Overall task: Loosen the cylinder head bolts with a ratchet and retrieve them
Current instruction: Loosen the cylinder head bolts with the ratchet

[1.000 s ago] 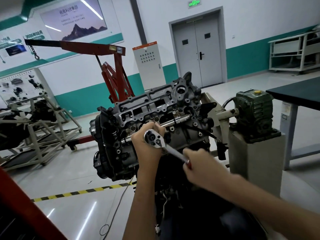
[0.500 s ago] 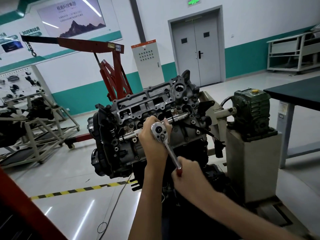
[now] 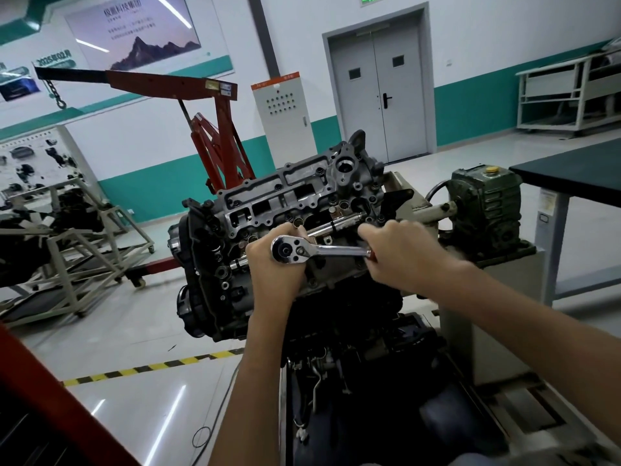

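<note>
A grey cylinder head (image 3: 295,196) sits tilted on an engine held by a stand, its face toward me. A chrome ratchet (image 3: 322,252) lies across it, handle pointing right and nearly level. My left hand (image 3: 272,264) is wrapped under and behind the ratchet's round head, steadying it against the cylinder head. My right hand (image 3: 406,253) grips the red-tipped end of the handle. The socket and the bolt under the ratchet head are hidden by my left hand. Several small dark bolts (image 3: 278,187) dot the head's upper rim.
A green gearbox (image 3: 487,203) on a grey pedestal stands to the right of the engine. A dark table (image 3: 578,173) lies further right. A red engine crane (image 3: 215,136) rises behind, with metal frames (image 3: 84,250) at left. A yellow-black floor stripe (image 3: 151,368) runs below.
My right hand has swung the ratchet handle counter-clockwise, from pointing down-right to almost level on the right. My left hand stayed on the ratchet head.
</note>
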